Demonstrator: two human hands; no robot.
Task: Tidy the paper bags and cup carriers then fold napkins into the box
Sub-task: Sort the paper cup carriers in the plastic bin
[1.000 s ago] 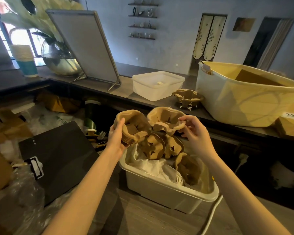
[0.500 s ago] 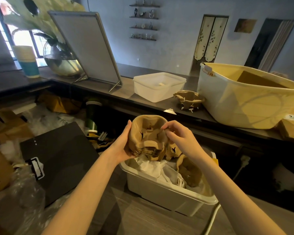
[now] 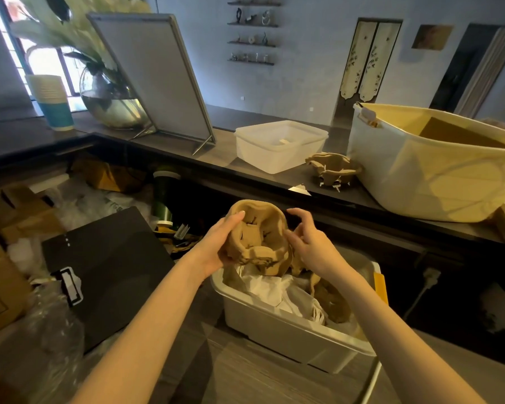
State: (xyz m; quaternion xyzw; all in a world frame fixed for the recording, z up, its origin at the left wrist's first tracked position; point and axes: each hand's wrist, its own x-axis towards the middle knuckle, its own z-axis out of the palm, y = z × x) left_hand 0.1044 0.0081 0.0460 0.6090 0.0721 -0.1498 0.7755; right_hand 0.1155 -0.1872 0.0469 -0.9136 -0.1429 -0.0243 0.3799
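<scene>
Head view, frame centre: left hand (image 3: 219, 246) grips nested cup carriers (image 3: 258, 234), thumb over rim, steadying stack above grey bin (image 3: 289, 330); right hand (image 3: 306, 243) fingers curled, loosely parted, beside stack, likely aligning.

Single head-worn wide-angle view, looking forward and down, close over a bin (image 3: 289, 325), counter (image 3: 245, 173) beyond

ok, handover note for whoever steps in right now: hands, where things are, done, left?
Left hand grips the folded cup carrier above the white bin.
Right hand, fingers curled, at the carrier's right edge; contact unclear.
More carriers and white paper lie in the bin. One carrier stack sits on the counter between the lidded box and the large tub.
Done: some carriers stacked.
Left: remaining carriers, bags, napkins.
</scene>
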